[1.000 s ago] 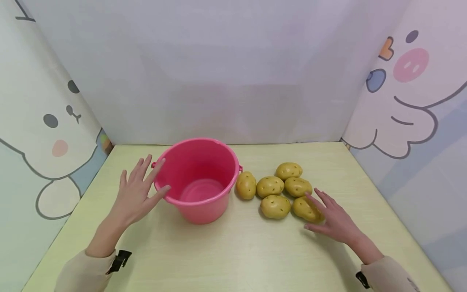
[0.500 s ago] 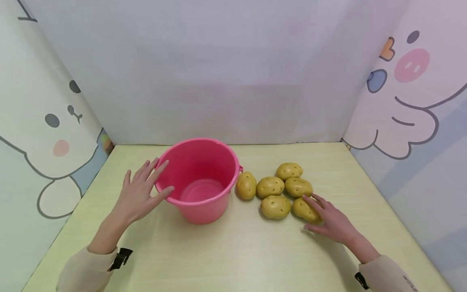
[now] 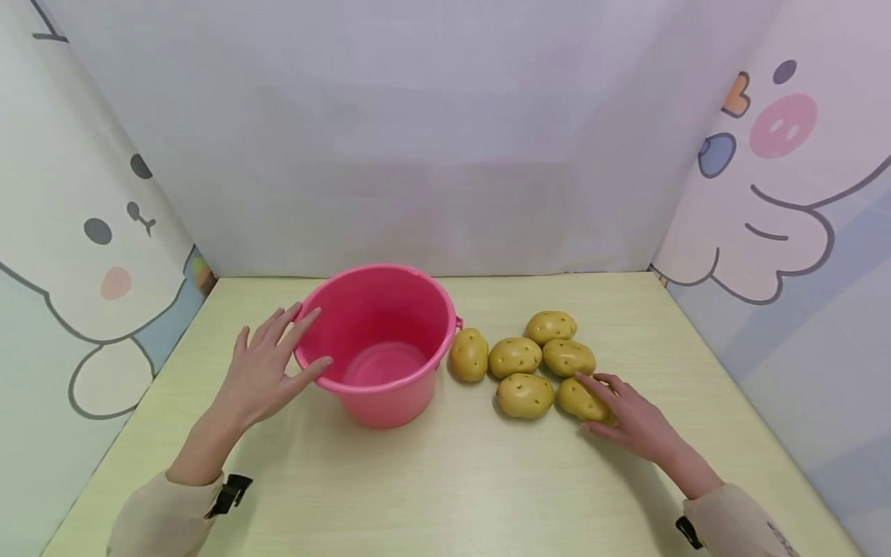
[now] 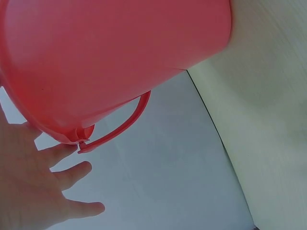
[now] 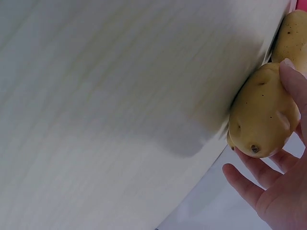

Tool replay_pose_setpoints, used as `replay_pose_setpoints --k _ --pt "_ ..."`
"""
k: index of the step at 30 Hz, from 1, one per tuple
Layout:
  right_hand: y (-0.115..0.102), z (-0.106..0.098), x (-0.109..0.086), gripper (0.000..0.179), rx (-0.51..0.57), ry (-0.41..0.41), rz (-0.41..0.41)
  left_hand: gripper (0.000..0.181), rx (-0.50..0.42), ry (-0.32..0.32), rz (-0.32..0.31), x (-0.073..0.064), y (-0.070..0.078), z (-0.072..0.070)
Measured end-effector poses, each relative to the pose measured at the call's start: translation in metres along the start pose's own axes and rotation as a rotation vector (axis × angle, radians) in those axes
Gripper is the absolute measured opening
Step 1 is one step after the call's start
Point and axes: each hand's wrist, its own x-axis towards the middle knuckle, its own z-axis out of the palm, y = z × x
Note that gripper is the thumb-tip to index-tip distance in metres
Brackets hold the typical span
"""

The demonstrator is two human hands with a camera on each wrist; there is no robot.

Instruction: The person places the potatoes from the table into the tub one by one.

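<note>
A pink plastic bucket point(image 3: 386, 406) stands on the left half of the table, its inside bare. At its left rim my left hand point(image 3: 261, 375) has its fingers spread and straight. In the left wrist view, the left hand's fingers point(image 4: 72, 175) are at the rim near the handle point(image 4: 122, 127). Over at the right, my right hand point(image 3: 640, 422) holds the nearest right potato point(image 3: 583, 398), thumb on one side and fingers on the other. That potato point(image 5: 261, 115) still lies on the table in the right wrist view.
Several other potatoes lie grouped between the bucket and the right hand, including one front potato point(image 3: 525, 396) and one beside the bucket, a leftmost potato point(image 3: 469, 354). A pale wood-grain table point(image 3: 431, 495) is bounded by a white back wall point(image 3: 445, 193) and cartoon-printed side panels point(image 3: 786, 232).
The right hand has moved slightly left and closed its thumb and fingers in around the potato. The left hand has shifted slightly right toward the bucket rim.
</note>
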Motion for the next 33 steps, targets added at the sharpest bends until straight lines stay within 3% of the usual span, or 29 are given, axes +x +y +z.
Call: replay_pose_setpoints --k 21,33 --pt "0.001 -0.002 0.001 0.067 -0.012 0.021 -0.081 0.072 0.003 0.009 0.02 -0.001 -0.002 0.001" --pt "0.002 -0.022 0.005 0.065 -0.02 0.057 -0.09 0.075 -0.002 0.011 0.003 -0.001 -0.002 0.002"
